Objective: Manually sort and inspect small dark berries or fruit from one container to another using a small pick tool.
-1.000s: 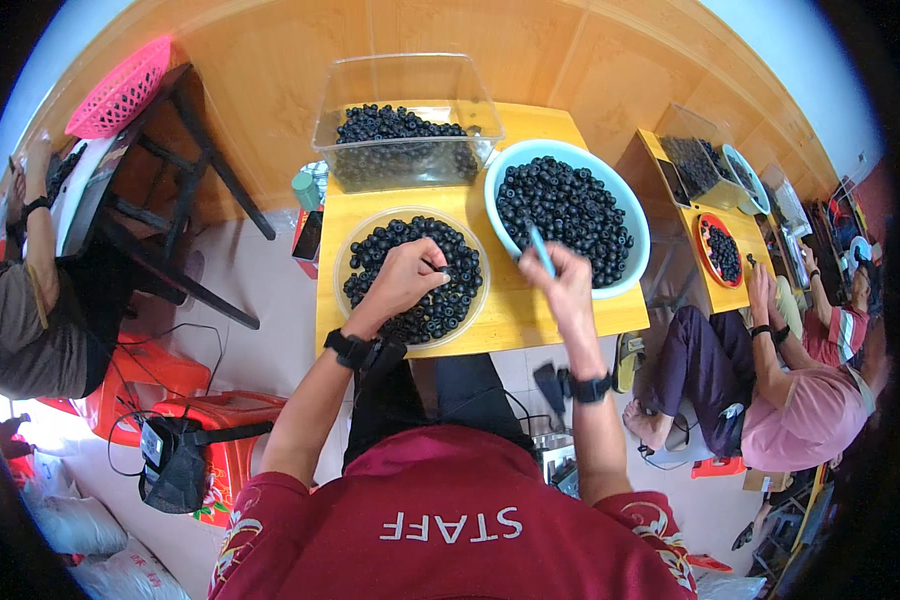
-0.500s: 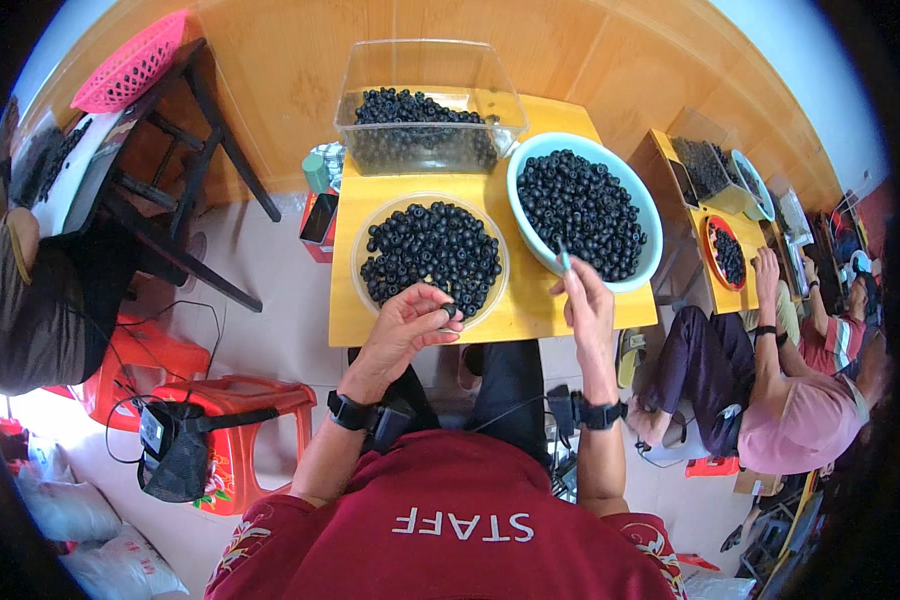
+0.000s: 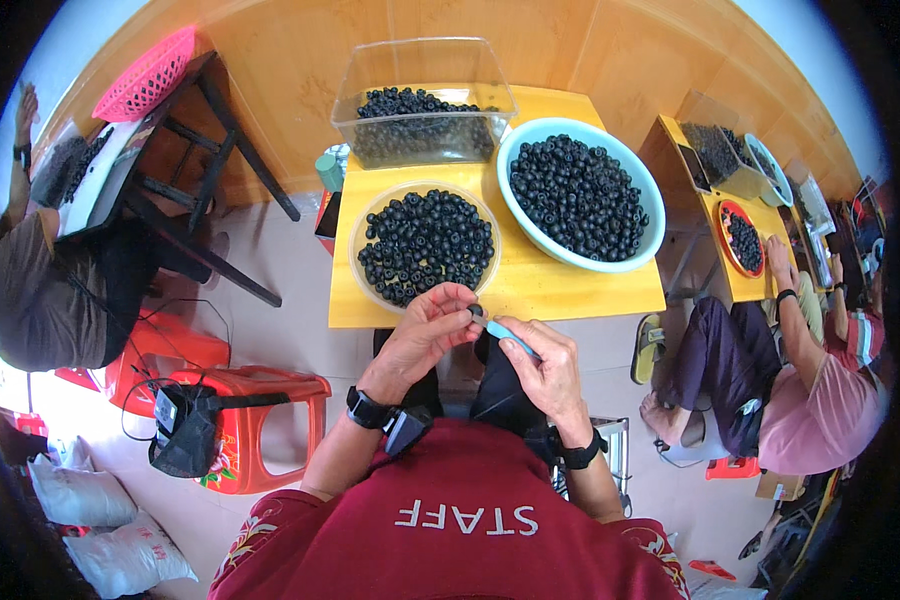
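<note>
Between the fingertips of my left hand (image 3: 428, 335) is a small round black piece (image 3: 476, 311). My right hand (image 3: 548, 368) grips a light-blue-handled tool (image 3: 512, 338) whose short metal tip meets that piece; the kind of tip is too small to tell. Both hands are together just off the table's near edge. Beyond my left hand, a clear round tray (image 3: 355, 262) holds many similar black pieces, some showing a pale hole. To its right stands a pale blue basin (image 3: 660, 225) heaped with more of them.
At the back of the yellow table (image 3: 560, 300) stands a clear plastic box (image 3: 425, 60) partly filled with black pieces. Red stools (image 3: 270, 425) are at my left. People (image 3: 810, 410) sit at similar tables on the right, and another person (image 3: 40, 300) sits at far left.
My right hand has come from beside the basin, down and left, bringing the tool to the black piece. My left hand has shifted slightly right, still pinching the piece.
</note>
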The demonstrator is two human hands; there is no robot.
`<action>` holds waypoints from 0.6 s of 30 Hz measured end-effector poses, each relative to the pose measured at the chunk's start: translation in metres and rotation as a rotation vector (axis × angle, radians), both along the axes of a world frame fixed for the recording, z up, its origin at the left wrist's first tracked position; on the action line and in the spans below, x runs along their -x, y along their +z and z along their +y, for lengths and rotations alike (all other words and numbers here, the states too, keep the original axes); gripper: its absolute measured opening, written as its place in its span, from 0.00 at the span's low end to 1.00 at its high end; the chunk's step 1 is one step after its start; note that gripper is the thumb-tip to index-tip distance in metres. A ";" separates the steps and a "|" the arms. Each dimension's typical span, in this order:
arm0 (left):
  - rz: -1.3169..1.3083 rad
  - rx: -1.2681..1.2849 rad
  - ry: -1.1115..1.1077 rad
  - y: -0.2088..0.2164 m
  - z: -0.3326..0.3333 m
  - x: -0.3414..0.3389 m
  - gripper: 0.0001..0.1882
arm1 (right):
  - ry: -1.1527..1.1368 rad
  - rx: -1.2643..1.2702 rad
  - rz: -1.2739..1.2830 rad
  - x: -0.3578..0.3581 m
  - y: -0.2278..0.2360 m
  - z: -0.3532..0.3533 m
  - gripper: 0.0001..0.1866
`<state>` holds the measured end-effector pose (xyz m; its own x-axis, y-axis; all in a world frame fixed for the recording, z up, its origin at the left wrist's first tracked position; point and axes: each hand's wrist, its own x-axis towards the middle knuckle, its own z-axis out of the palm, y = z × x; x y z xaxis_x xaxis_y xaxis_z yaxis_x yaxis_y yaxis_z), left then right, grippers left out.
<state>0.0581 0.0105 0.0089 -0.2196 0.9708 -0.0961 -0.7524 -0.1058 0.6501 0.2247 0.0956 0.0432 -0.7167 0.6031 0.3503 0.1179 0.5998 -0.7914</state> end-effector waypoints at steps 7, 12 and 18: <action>0.036 0.004 -0.054 -0.007 0.003 -0.004 0.10 | -0.042 -0.015 0.034 -0.006 -0.004 0.004 0.11; -0.041 0.048 -0.044 -0.002 0.016 -0.004 0.08 | -0.049 -0.036 -0.015 -0.004 -0.004 0.015 0.11; -0.061 0.089 -0.010 -0.005 0.027 -0.006 0.06 | -0.015 -0.024 0.011 -0.001 -0.011 0.032 0.11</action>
<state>0.0637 0.0373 0.0040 -0.2010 0.9600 -0.1948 -0.7914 -0.0420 0.6098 0.2260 0.1273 0.0321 -0.7036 0.6048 0.3730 0.1182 0.6172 -0.7779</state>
